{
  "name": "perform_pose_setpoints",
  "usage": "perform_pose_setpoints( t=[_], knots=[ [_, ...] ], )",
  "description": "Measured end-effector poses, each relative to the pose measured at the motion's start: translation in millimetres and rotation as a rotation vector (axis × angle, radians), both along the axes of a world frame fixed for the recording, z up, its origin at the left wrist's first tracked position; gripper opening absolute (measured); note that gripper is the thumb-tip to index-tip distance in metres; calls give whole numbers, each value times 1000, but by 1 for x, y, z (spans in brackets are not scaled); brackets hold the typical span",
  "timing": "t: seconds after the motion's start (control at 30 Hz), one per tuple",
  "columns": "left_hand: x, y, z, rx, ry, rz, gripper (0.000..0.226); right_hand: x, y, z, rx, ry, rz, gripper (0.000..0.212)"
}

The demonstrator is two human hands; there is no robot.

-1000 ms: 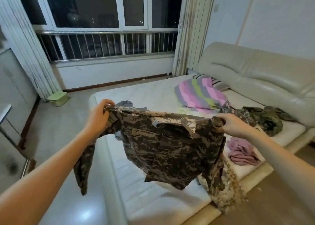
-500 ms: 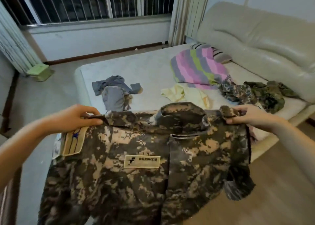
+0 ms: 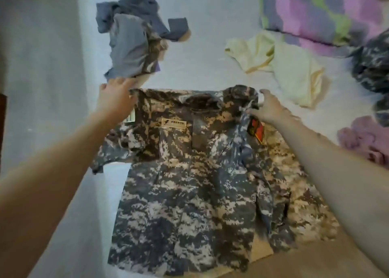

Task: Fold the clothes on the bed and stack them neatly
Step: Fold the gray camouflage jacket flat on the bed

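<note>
Soft, floppy digital-camouflage cotton jacket (image 3: 189,172) lies flat at the bed's (image 3: 210,73) near edge, left hand (image 3: 114,101) and right hand (image 3: 267,107) spread loosely at its shoulders, the best grasp points.

Camo jacket (image 3: 189,183) lies flat on bed (image 3: 210,52), fills near edge. Left hand (image 3: 114,101) and right hand (image 3: 267,107) rest at its far corners. Grey clothes heap (image 3: 130,40) just past left hand, almost touching, blocks way toward far left. Yellow cloth (image 3: 288,67) near right hand, blocks far right. Bare gap between heap and yellow cloth: hand could pass there. Purple cloth (image 3: 364,139) and dark camo pile (image 3: 372,67) crowd right edge. Bare strip along left edge.
</note>
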State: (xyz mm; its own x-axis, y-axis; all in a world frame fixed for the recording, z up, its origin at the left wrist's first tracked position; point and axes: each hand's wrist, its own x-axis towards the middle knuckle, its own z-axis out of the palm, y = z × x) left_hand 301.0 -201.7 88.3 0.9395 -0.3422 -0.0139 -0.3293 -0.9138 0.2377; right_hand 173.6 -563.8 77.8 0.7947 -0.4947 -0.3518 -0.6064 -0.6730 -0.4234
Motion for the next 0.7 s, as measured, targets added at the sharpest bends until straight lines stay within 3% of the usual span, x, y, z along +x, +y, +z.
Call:
perform_pose_setpoints(
  t=[0.07, 0.13, 0.23, 0.33, 0.43, 0.53, 0.63, 0.7],
  knots=[
    [-38, 5, -57, -32, 147, 48, 42, -28, 13, -40, 30, -14, -27, 70],
    [-94, 28, -111, -28, 309, 112, 46, -83, 34, -71, 16, -104, -29, 58],
    [-184, 80, -170, -78, 519, 344, 51, -183, 76, -98, -3, -205, -41, 33],
    [-257, 128, -204, -108, 663, 579, 65, -271, 120, -112, 3, -164, -62, 22],
    [-300, 160, -224, -202, 703, 674, 55, -323, 156, -130, 114, 33, -65, 30],
    [-319, 173, -228, -283, 762, 766, 36, -341, 169, -161, 234, 266, -278, 60],
    [-329, 173, -224, -137, 648, 721, 40, -333, 164, -183, 210, 167, -562, 70],
    [-334, 171, -214, -101, 536, 629, 30, -331, 165, -190, 178, 123, -750, 71]
  ],
)
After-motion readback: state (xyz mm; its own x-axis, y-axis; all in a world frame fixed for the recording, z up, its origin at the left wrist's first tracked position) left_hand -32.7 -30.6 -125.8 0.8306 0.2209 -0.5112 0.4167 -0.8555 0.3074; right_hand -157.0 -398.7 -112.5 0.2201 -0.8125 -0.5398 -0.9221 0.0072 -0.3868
